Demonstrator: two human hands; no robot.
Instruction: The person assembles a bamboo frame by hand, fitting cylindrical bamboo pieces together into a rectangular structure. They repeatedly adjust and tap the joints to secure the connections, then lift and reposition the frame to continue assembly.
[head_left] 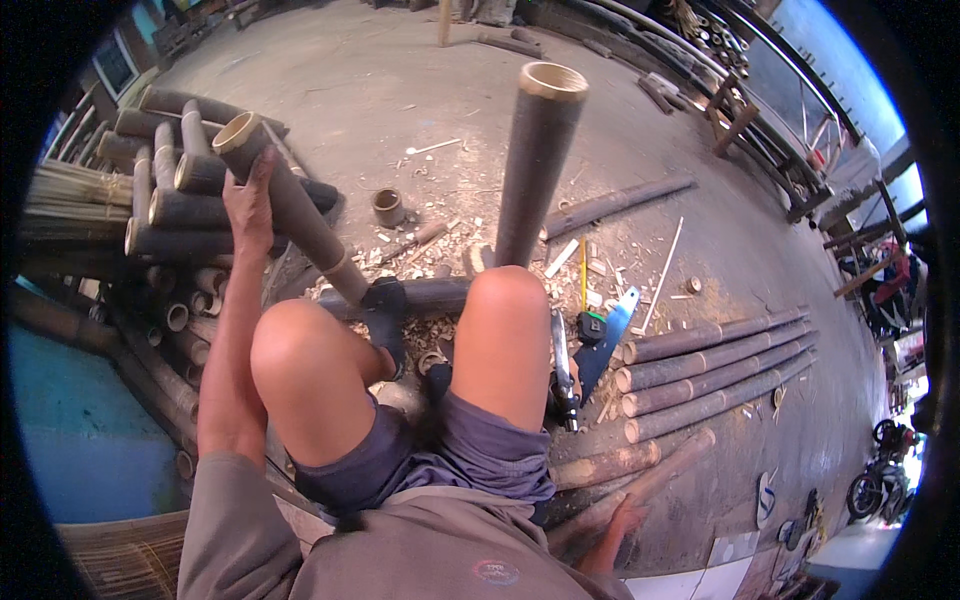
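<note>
My left hand [252, 205] is closed around the upper part of a dark bamboo tube [302, 220]. The tube leans, its pale cut mouth up at the left and its lower end down by my dark-covered foot [384, 312]. At my right side, low in the view, my right hand [625, 517] is at a brown bamboo pole [680, 461]; both are smeared by motion, and the fingers appear wrapped on it. Another bamboo tube [540, 150] stands upright beyond my right knee. A dark bamboo piece [430, 298] lies across the floor before my feet.
Several bamboo poles [720, 358] lie side by side at the right. A hand saw [610, 340], tape measure [592, 327] and metal-bladed tool [562, 365] are beside my right leg. Bamboo is stacked [190, 220] at the left. Wood chips [450, 240] and a short bamboo ring [388, 208] lie ahead.
</note>
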